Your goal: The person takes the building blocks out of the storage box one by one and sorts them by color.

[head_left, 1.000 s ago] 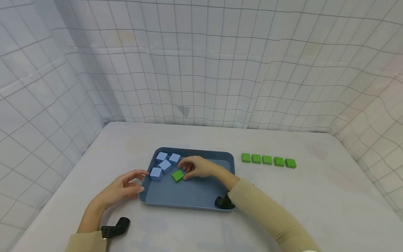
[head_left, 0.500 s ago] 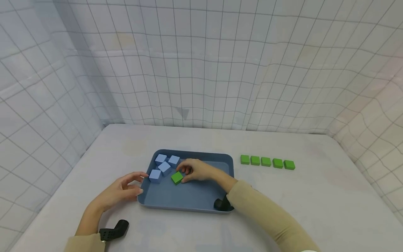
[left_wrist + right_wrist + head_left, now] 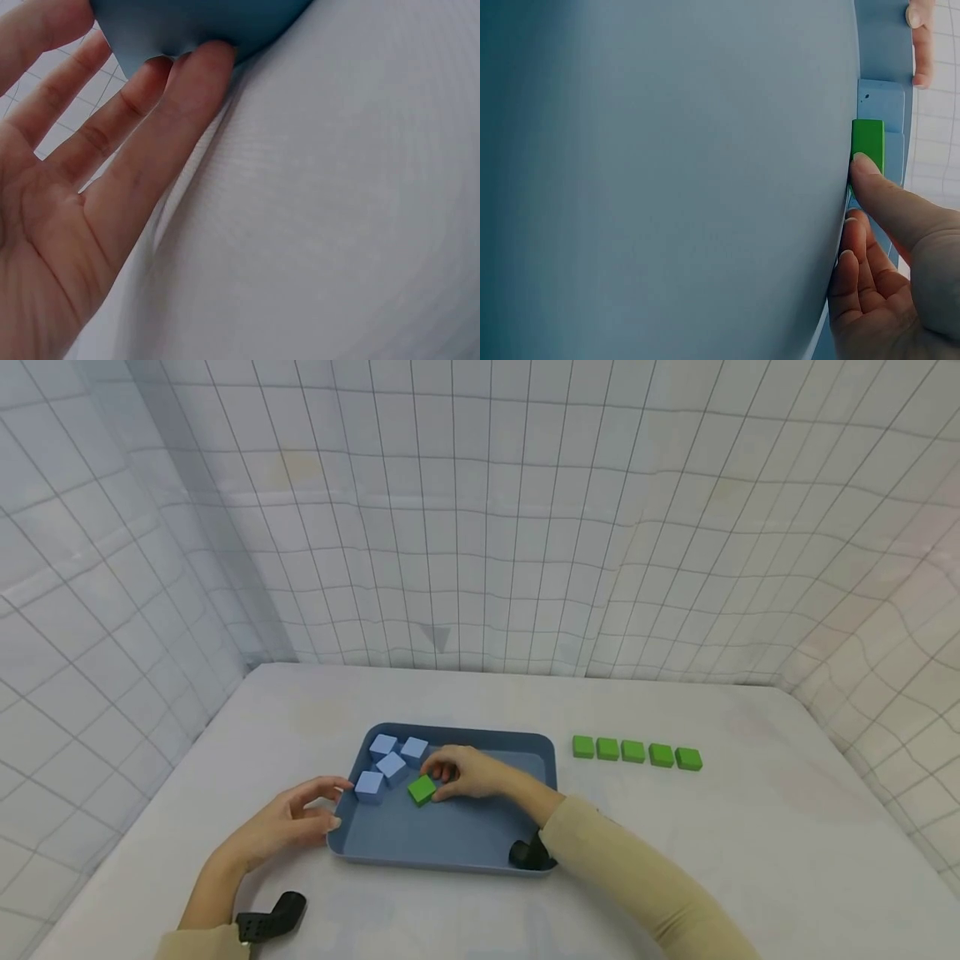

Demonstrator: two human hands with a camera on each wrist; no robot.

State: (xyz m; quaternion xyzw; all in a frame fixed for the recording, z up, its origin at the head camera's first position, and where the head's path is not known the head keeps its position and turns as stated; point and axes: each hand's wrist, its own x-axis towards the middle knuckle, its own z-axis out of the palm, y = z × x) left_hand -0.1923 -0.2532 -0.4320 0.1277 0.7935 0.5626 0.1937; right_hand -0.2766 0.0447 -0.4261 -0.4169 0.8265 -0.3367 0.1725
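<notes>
A shallow blue-grey tray [image 3: 450, 835] lies on the table. My right hand [image 3: 474, 773] is inside it, pinching a green block [image 3: 422, 790] with the thumb at its near right side. In the right wrist view, the thumb rests on the green block [image 3: 868, 139] and the other fingers curl near the tray floor. Light blue blocks [image 3: 369, 786] sit in the tray's left part, close to the green one. My left hand [image 3: 281, 822] is at the tray's left edge, fingertips touching its wall. In the left wrist view, those fingers [image 3: 165, 127] look long and relaxed against the wall.
A row of several green blocks [image 3: 632, 751] lies on the white table [image 3: 712, 827] to the tray's right. Black wrist devices [image 3: 273, 917] are worn on both arms. White gridded sheets [image 3: 480, 527] hang behind and at both sides.
The head view has shifted slightly, so the scene sits a little lower. Both hands and the green block stay nearly where they were against the tray.
</notes>
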